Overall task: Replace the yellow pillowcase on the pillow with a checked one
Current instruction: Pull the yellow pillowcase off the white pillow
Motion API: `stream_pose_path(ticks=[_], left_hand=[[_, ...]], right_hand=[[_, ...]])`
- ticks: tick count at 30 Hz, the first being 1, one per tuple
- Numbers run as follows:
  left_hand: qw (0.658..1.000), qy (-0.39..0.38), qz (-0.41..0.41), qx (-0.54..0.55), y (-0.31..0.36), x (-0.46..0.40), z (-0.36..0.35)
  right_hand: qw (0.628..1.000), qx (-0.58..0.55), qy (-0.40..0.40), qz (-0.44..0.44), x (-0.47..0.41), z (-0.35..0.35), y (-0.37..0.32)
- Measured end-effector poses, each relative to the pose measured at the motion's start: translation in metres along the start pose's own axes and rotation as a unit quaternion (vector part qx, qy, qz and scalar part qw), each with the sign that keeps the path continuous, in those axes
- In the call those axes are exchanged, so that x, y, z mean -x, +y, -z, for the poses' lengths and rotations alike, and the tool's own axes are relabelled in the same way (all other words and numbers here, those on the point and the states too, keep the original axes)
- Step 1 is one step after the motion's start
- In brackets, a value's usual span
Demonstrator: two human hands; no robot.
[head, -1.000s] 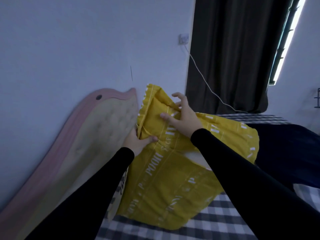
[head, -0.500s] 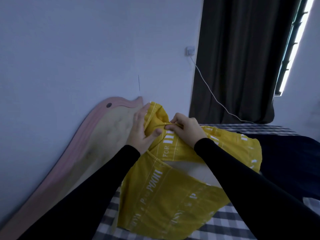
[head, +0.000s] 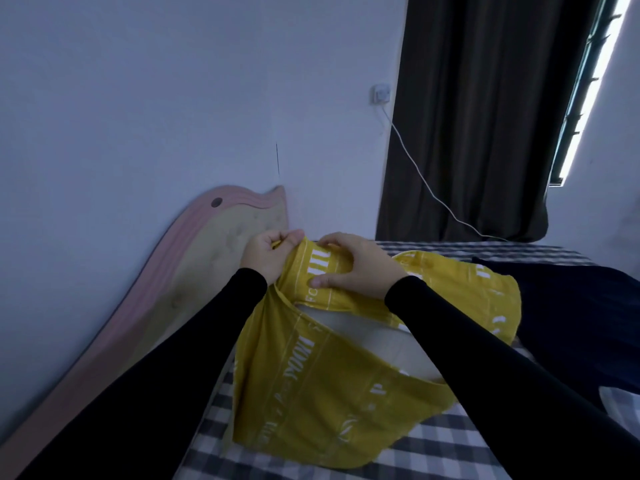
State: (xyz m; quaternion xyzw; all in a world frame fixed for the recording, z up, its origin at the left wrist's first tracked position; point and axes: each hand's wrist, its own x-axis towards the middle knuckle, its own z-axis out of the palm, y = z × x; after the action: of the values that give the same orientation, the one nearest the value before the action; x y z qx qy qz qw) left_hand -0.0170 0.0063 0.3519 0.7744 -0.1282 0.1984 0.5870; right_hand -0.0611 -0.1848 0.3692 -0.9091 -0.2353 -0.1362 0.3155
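While both hands grip it, yellow white-lettered fabric pillowcase (head: 322,386) long axis running away from pink padded headboard (head: 194,271), left hand (head: 268,252) and right hand (head: 356,268) clamped on bunched top edge, white pillow (head: 363,336) exposed in opening, lettering illegible.

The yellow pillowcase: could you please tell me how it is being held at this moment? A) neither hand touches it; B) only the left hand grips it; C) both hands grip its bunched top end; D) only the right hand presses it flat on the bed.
C: the left hand and right hand both curl around the gathered top of the yellow pillowcase, the white pillow showing through its opening.
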Motion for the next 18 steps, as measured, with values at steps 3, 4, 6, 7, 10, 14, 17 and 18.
stream_pose_path(ticks=[3, 4, 6, 7, 10, 14, 17, 18], left_hand=[[1.000, -0.009, 0.020, -0.011, -0.005, -0.007, -0.003], [0.999, -0.022, 0.033, -0.015, -0.007, -0.008, -0.003], [0.998, -0.045, 0.045, -0.027, -0.008, -0.008, -0.002], [0.998, -0.044, 0.041, -0.029, -0.007, -0.007, 0.000], [0.998, -0.049, 0.003, 0.025, -0.002, 0.001, 0.008], [0.988, -0.155, 0.006, -0.008, -0.012, 0.016, 0.019], [0.994, -0.105, 0.038, 0.000, -0.020, 0.017, 0.020], [0.995, -0.083, 0.048, 0.024, -0.019, 0.017, 0.021]], right_hand=[[0.998, -0.059, 0.032, -0.015, -0.002, 0.001, 0.003], [0.997, -0.064, 0.033, -0.013, -0.004, 0.000, 0.004], [0.997, -0.065, 0.034, -0.013, -0.007, -0.002, 0.004], [0.997, -0.068, 0.036, -0.018, -0.009, -0.003, 0.004], [0.994, -0.083, 0.047, -0.047, -0.015, -0.004, 0.005], [0.992, -0.084, 0.045, -0.081, -0.025, -0.003, 0.007], [0.994, -0.035, -0.021, -0.103, -0.032, -0.004, 0.004], [0.993, -0.044, -0.043, -0.100, -0.033, -0.005, 0.002]])
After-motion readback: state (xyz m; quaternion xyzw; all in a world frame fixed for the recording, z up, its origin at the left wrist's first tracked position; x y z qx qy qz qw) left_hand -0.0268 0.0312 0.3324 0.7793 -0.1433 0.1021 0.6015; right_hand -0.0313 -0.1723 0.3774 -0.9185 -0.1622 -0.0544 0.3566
